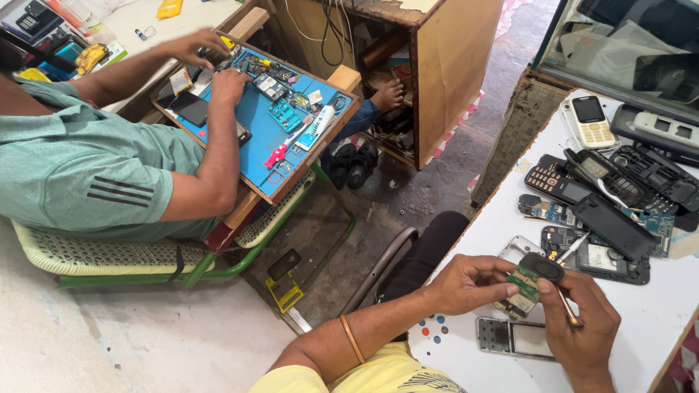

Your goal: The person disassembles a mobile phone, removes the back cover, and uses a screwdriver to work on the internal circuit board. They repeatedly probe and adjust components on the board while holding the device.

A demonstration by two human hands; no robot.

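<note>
My white table (655, 320) carries a heap of dismantled phones (611, 196) toward its far edge, leaving bare surface along the near edge, where a phone frame (513, 337) lies flat just beside my hands. My left hand (466, 284) is closed around a green circuit board (526, 282) held above the table's left edge, clear of the heap. My right hand (582, 320) pinches a thin tool (564, 304) against the board; a co-worker's hands (211, 62) work on a separate blue mat (255, 138), well apart.
</note>
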